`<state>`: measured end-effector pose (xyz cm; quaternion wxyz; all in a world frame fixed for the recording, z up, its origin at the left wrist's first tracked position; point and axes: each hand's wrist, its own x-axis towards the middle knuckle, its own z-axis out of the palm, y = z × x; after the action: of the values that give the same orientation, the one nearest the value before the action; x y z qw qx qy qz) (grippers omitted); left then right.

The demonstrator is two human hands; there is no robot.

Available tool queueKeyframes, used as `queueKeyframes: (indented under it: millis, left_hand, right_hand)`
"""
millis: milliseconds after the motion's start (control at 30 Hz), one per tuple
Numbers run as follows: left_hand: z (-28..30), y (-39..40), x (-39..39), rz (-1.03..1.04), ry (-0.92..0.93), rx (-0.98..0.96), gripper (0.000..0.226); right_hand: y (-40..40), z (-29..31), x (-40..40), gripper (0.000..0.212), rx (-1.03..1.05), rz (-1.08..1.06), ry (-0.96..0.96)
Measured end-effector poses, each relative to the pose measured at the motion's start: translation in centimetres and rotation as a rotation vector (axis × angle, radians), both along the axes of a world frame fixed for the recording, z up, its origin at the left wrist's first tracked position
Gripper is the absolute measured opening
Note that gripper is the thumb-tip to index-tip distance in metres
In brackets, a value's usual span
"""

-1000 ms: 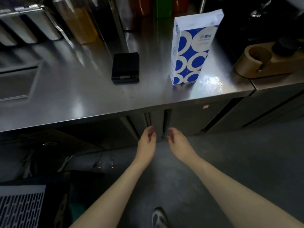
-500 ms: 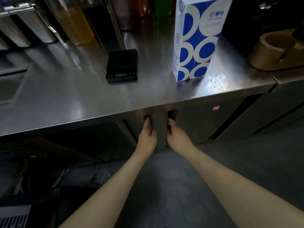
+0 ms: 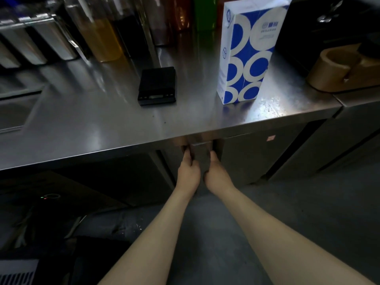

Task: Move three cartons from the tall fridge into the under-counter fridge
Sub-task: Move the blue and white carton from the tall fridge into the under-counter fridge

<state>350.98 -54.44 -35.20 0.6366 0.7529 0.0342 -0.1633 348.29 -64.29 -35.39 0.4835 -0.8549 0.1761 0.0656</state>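
Note:
A white carton with blue circles (image 3: pixel 245 52) stands upright on the steel counter (image 3: pixel 102 124), near its front right edge. Below the counter edge are the under-counter fridge doors (image 3: pixel 246 157). My left hand (image 3: pixel 188 171) has its fingers hooked into the recessed handle slot of the left door. My right hand (image 3: pixel 216 173) has its fingers hooked into the handle slot of the right door. A narrow steel strip (image 3: pixel 200 155) stands between the two hands. The fingertips are hidden inside the slots.
A small black scale (image 3: pixel 157 85) lies on the counter left of the carton. Bottles and steel containers (image 3: pixel 98 36) line the back. A tan wooden holder (image 3: pixel 341 70) sits at the right. A recessed sink (image 3: pixel 14 110) is at the left. Grey floor lies below.
Both hands rose from open in front of the doors into the two handle slots and now hook them. The view moved closer to the counter.

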Motion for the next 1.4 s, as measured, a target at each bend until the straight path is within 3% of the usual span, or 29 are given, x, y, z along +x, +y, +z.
queueKeyframes:
  millis: [133, 300, 433, 567, 667, 967, 1133, 1400]
  left_hand:
    - [-0.9, 0.6, -3.0, -0.052, -0.014, 0.108, 0.058]
    - [0.9, 0.8, -6.4, 0.056, -0.032, 0.131, 0.047]
    - [2.9, 0.6, -8.3, -0.036, 0.025, 0.395, 0.067]
    - [3.9, -0.4, -10.9, -0.248, -0.128, 0.709, 0.072]
    - [3.7, -2.2, -13.0, -0.375, -0.189, 0.806, 0.077]
    - [3.4, -12.1, -19.5, -0.722, -0.293, 0.863, 0.086]
    - [3.0, -18.7, -21.5, -0.807, -0.29, 0.842, 0.088]
    - [2.7, -28.9, -23.2, -0.83, 0.089, 0.572, 0.088]
  right_hand:
    - [-0.4, -0.8, -3.1, 0.069, -0.075, 0.049, 0.067]
    - [-1.1, -0.3, -6.8, 0.057, 0.028, 0.044, 0.008]
    - [-1.8, -0.2, -10.7, 0.067, 0.076, -0.013, -0.03]
    - [-2.7, 0.2, -15.3, 0.072, 0.139, -0.15, -0.048]
    - [-4.2, -0.3, -18.5, 0.084, 0.127, -0.207, -0.04]
    - [-13.9, -0.1, -26.5, 0.077, 0.17, -0.295, -0.014]
    - [-19.4, 0.7, -30.0, 0.086, 0.144, -0.412, 0.028]
    - [-27.3, 1.9, -32.0, 0.068, 0.106, -0.545, -0.059]
